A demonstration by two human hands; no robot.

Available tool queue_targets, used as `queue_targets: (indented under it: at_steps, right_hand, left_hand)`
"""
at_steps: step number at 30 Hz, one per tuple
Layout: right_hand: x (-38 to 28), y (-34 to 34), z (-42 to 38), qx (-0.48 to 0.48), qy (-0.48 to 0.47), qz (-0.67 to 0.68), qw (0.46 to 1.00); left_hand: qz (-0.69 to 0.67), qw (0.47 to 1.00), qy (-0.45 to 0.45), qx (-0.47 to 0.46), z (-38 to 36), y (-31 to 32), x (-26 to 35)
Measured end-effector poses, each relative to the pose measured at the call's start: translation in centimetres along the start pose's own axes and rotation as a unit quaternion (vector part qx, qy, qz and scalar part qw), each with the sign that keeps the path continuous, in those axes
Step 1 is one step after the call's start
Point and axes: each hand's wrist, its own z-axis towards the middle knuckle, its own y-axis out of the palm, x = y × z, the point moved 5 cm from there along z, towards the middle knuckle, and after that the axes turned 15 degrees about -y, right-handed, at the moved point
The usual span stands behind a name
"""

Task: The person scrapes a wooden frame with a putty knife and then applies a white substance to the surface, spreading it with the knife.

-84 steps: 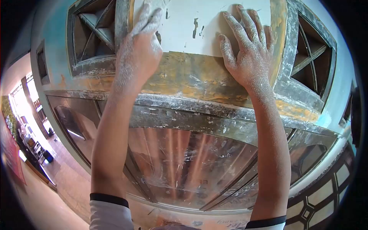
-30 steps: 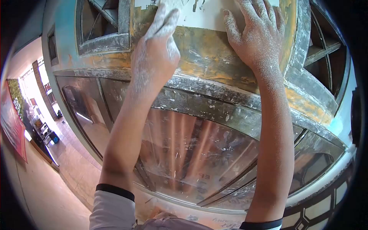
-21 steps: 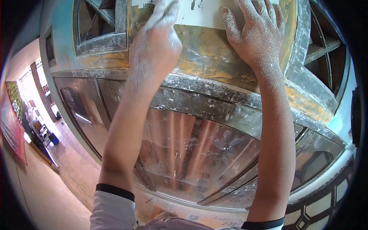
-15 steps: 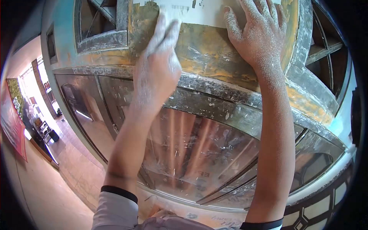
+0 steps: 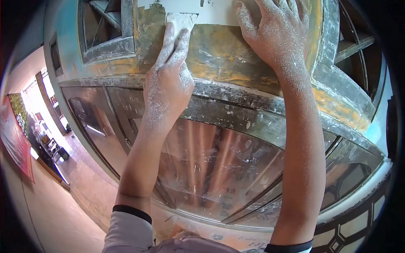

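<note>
Sandpaper (image 5: 180,19) sits under the left hand (image 5: 168,80), pressed flat on the yellow-brown panel (image 5: 223,52), just below the white patch (image 5: 211,6). That grip is narrow, with straight fingers (image 5: 171,36) holding the sandpaper down. The right hand (image 5: 276,36) lies open and flat on the panel, holding nothing. White dust covers both hands. Shiny glass (image 5: 215,164) sits below.

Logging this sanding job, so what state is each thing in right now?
left hand: dusty, pressing a pad flat to the panel
sanding pad: under the fingertips, whitened
right hand: dusty, open, braced flat
wooden panel: white paint partly stripped, bare wood below
glass pane: dust-speckled
</note>
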Motion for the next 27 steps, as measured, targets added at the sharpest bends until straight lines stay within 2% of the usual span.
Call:
queue_targets:
  at_steps: [2, 5, 7, 8, 11, 12, 17, 19, 20, 21, 23, 27]
  right_hand:
    - [0.0, -0.2, 0.2, 0.003, 0.003, 0.014, 1.0]
    - [-0.1, -0.2, 0.2, -0.019, 0.003, -0.003, 1.0]
    - [0.1, 0.1, 0.0, 0.001, -0.002, -0.021, 1.0]
    - [0.1, -0.1, 0.0, 0.001, -0.001, -0.021, 1.0]
    - [0.0, -0.6, 0.0, -0.007, -0.002, 0.011, 1.0]
    - [0.1, -0.4, -0.1, -0.015, -0.004, -0.003, 1.0]
    - [0.0, 0.3, -0.1, -0.031, 0.023, -0.018, 0.999]
    - [0.1, 0.4, -0.2, -0.041, 0.043, -0.088, 0.994]
    - [0.1, 0.5, -0.2, -0.044, 0.042, -0.089, 0.994]
    - [0.1, 0.7, -0.3, -0.05, 0.041, -0.094, 0.994]
    - [-0.1, 0.5, -0.6, -0.056, 0.043, -0.1, 0.993]
    - [-1.1, -0.7, -2.0, -0.096, 0.069, -0.055, 0.991]
  left_hand:
    - [0.002, 1.0, 0.022, 0.02, 1.0, 0.0, 0.2]
    - [-0.057, 0.998, 0.001, -0.014, 4.7, -1.0, 1.2]
    - [0.038, 0.987, -0.115, -0.107, 5.4, -0.5, 0.8]
    - [0.038, 0.987, -0.115, -0.108, 4.9, -0.3, 0.7]
    - [-0.03, 0.999, -0.022, -0.003, 0.8, -0.1, 0.5]
    - [-0.031, 0.999, 0.01, -0.005, -1.0, -0.5, 0.7]
    - [-0.011, 1.0, 0.023, 0.011, 3.6, -0.8, 1.1]
    - [0.0, 0.996, -0.063, -0.069, 5.8, -0.7, 0.7]
    - [0.082, 0.993, -0.059, -0.061, 6.6, 1.1, -2.7]
    - [0.08, 0.993, -0.06, -0.062, 6.0, 1.2, -2.3]
    - [-0.031, 0.998, 0.04, 0.023, 3.7, -0.2, 0.1]
    - [0.001, 0.999, -0.009, -0.031, -0.7, -0.7, -0.5]
